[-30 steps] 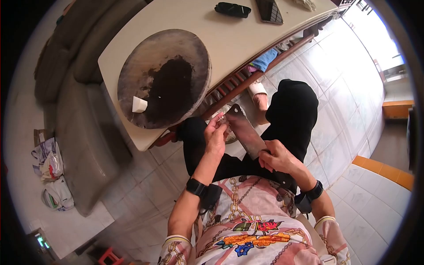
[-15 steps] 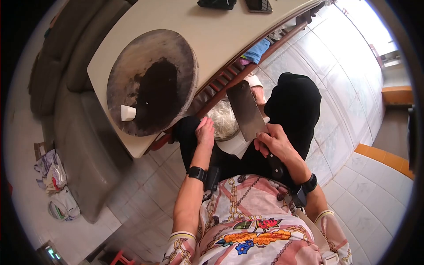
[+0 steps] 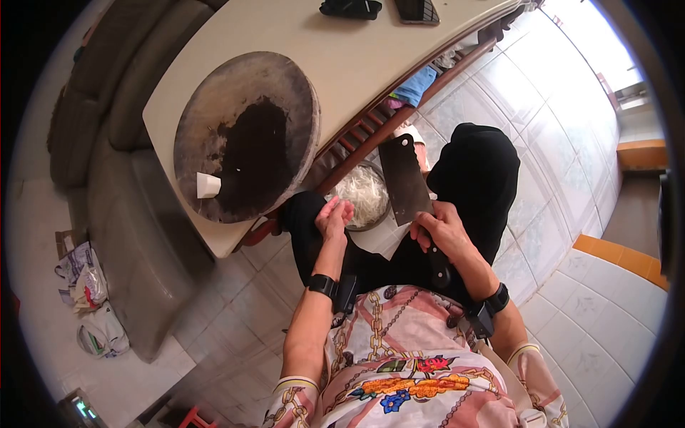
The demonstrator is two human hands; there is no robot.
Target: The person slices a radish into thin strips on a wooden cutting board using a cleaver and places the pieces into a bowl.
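Observation:
My right hand (image 3: 444,232) is closed around the black handle of a cleaver (image 3: 404,180). Its broad blade points forward, with a hole near the far corner. Above my left knee, my left hand (image 3: 334,220) has loosely bent fingers and nothing visible in it. Just beyond that hand, low between my knees, a round bowl (image 3: 358,229) holds thin white shreds (image 3: 362,196). A round wooden chopping board (image 3: 289,78) with a dark wet patch rests on the table to the left. On its near left part lies a white chunk (image 3: 208,185), apparently a vegetable piece.
The cream table (image 3: 335,71) carries a phone (image 3: 418,11) and a black object (image 3: 351,8) at its far side. Blue cloth (image 3: 415,87) shows on the slatted shelf below. A grey sofa (image 3: 143,250) stands left; bags (image 3: 93,299) lie on the floor beyond it.
My left hand has turned, showing more of its curled fingers. The cleaver blade has tilted and shifted slightly right, uncovering more of the bowl of shreds.

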